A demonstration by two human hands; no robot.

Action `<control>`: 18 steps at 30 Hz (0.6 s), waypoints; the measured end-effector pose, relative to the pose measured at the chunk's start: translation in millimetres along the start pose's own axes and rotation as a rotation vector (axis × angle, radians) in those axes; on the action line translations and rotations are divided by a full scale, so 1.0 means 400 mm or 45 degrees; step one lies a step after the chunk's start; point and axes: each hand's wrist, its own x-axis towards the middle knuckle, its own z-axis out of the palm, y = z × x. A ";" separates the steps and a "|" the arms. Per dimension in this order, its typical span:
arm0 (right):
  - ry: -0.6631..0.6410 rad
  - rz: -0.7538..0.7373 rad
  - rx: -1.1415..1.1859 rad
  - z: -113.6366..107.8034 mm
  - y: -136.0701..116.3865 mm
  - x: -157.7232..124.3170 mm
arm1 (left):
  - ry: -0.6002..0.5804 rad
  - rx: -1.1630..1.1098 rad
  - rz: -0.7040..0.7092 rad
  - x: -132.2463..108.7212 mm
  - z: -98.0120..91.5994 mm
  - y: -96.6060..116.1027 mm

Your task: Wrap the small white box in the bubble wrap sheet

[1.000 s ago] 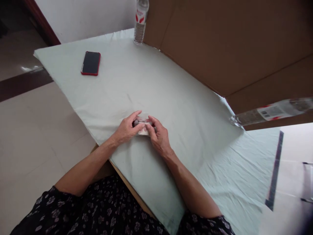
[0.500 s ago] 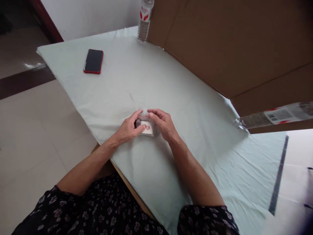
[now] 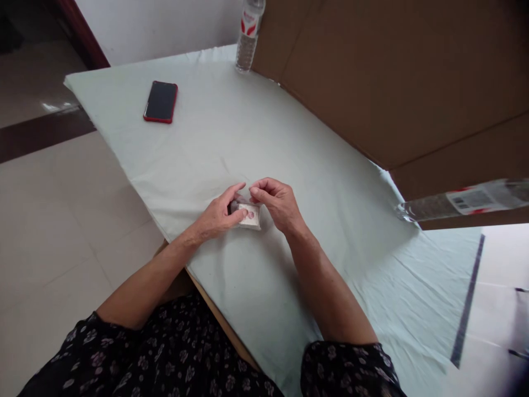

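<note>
A small white box with a pinkish mark (image 3: 253,216) rests on the pale green cloth near the table's front edge, with something dark and see-through at its left end. My left hand (image 3: 222,214) grips the box from the left, its thumb on top and its index finger stretched past the far side. Just above the box's far right corner is my right hand (image 3: 278,201), its thumb and index finger pinched together. Whatever sits between those fingertips is too small to make out.
A phone in a red case (image 3: 161,102) lies at the back left of the cloth-covered table (image 3: 198,132). One clear bottle (image 3: 248,41) stands by the large brown cardboard (image 3: 372,71); another bottle (image 3: 467,199) is at the right, against its lower edge.
My right hand's fingers have closed into a pinch and moved off the box's right side, which now shows more. My left hand still holds the box.
</note>
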 end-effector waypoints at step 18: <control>-0.030 -0.549 -0.637 -0.011 0.037 -0.098 | 0.003 -0.056 0.081 -0.002 -0.004 -0.008</control>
